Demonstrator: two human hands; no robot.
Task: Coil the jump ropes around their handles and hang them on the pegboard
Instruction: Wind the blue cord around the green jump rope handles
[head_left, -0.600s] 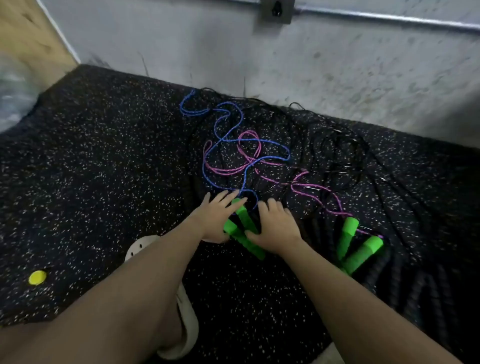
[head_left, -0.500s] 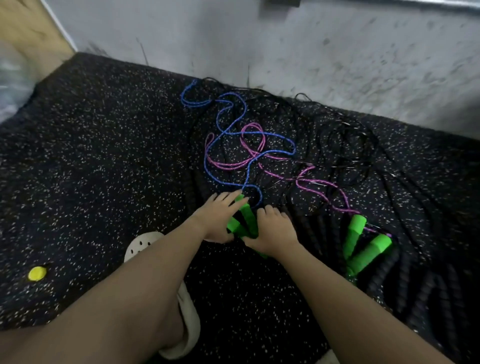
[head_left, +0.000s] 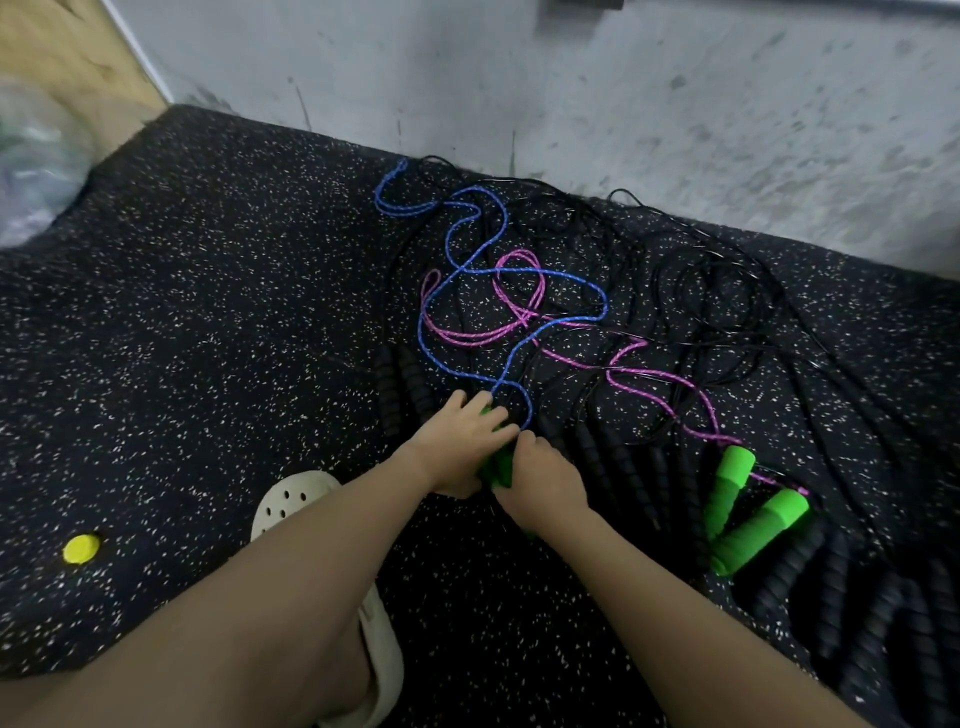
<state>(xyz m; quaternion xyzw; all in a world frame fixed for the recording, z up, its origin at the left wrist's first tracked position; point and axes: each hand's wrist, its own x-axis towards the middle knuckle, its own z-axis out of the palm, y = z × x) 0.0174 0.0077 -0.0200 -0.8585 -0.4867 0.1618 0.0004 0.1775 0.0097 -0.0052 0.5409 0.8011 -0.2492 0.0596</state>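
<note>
Several jump ropes lie tangled on a black speckled mat (head_left: 218, 332). A blue rope (head_left: 519, 283) runs down to two green handles (head_left: 500, 464), mostly hidden between my hands. My left hand (head_left: 460, 447) wraps around them from the left and my right hand (head_left: 543, 475) grips them from the right, the handles pressed together. A pink rope (head_left: 660, 374) leads to a second pair of green handles (head_left: 743, 506) lying free to the right. Thin black ropes (head_left: 717, 291) and black foam handles (head_left: 618, 462) spread around them. No pegboard is in view.
A grey concrete wall (head_left: 623, 93) bounds the mat at the back. My knee and a white clog (head_left: 296, 499) sit at the lower left. A yellow disc (head_left: 81, 548) lies on the mat at far left. More black ribbed handles (head_left: 857, 597) crowd the lower right.
My hands have drawn the two green handles of the blue rope together from a spread V into one bundle, and both hands now close around it. The view has shifted slightly.
</note>
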